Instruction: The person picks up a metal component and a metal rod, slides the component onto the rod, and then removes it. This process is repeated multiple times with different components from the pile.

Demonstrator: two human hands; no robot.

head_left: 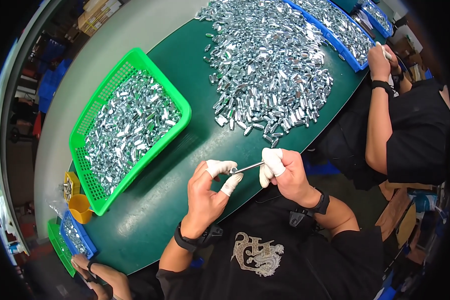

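Note:
White finger cots cover the fingertips of both my hands. My left hand (pixel 205 192) pinches a small silver metal piece (pixel 233 171) between thumb and fingers, with its round end showing. My right hand (pixel 291 175) is closed around a slim metal rod (pixel 250 167). The rod's far tip meets the small piece; whether it goes inside cannot be made out. Both hands are above the table's near edge. Beyond them spreads a large heap of small, elongated silver metal pieces (pixel 270 65). To the left, a green plastic basket (pixel 185 107) holds many similar pieces.
The green table (pixel 135 235) curves around me. Blue trays (pixel 330 36) of metal pieces stand far right, near a co-worker's hands (pixel 380 62). A yellow cup (pixel 80 209) and a small blue tray (pixel 87 242) sit lower left, beside another person's hands (pixel 82 262).

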